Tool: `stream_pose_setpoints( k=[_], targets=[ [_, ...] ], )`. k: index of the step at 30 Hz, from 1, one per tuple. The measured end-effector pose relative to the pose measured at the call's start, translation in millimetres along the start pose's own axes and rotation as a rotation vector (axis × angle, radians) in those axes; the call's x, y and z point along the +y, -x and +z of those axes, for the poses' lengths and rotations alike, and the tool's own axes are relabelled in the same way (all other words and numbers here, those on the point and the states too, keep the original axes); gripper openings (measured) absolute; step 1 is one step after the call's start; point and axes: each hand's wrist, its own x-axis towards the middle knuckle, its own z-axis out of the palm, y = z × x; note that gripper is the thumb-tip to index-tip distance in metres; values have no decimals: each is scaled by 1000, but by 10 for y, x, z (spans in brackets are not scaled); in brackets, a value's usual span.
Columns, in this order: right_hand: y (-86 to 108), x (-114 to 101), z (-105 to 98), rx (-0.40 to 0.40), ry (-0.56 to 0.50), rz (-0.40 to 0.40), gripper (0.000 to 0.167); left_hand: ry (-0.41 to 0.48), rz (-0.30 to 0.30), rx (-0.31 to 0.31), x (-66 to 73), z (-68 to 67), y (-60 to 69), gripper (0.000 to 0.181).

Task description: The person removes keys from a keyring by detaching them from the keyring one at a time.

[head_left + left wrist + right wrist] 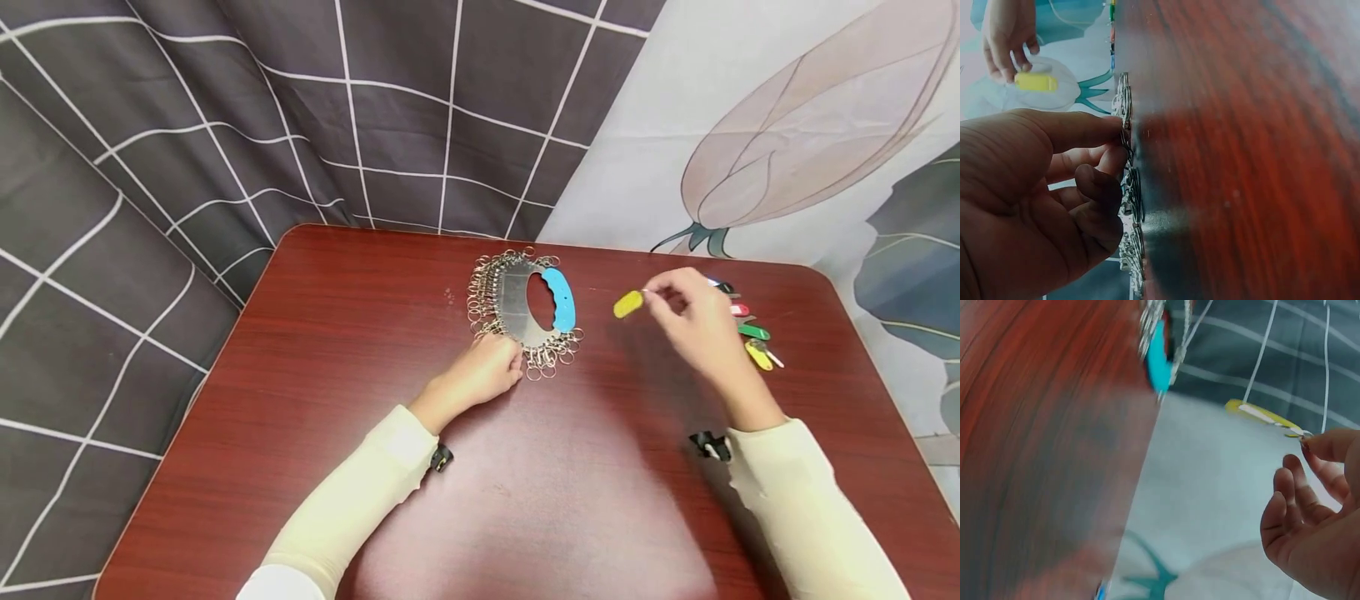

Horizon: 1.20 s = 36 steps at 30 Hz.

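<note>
A metal key holder plate [513,302] with a blue handle [562,302] lies on the table, many small rings and clasps [480,302] hanging round its edge. At its near edge my left hand [486,368] pinches one of the metal rings [1125,134] between fingertips; the exact clasp is partly hidden. To the right, my right hand [693,321] is raised above the table. It pinches the small ring [1305,434] of a yellow key tag [627,305], which points left toward the blue handle. In the right wrist view, the other fingers are loosely bent.
Beyond the right hand lie more key tags: a dark one [723,287], a red one [740,310], a green one [753,332] and a yellow one [759,356] with a key. The reddish-brown table [337,333] backs onto a checked curtain [397,125].
</note>
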Motion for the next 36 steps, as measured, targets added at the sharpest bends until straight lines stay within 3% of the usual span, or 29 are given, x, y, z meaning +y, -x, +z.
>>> stream_pose_setpoints(
  k=[7, 13, 19, 24, 31, 36],
  targets=[
    [104, 342, -367, 73, 29, 114, 14, -15, 22, -2, 16, -1, -8, 26],
    [237, 617, -528, 37, 33, 217, 22, 0, 2, -11, 20, -27, 16, 27],
    [386, 881, -642, -8, 126, 249, 20, -14, -3, -33, 22, -114, 118, 24],
    [499, 1056, -763, -94, 237, 205, 16, -36, 0, -39, -27, -226, 256, 22],
    [589, 1193, -851, -218, 482, -20, 13, -72, -45, -62, -140, -404, 459, 21],
    [611, 1205, -745, -277, 572, -106, 15, -86, -51, -85, -211, -491, 588, 20]
  ],
)
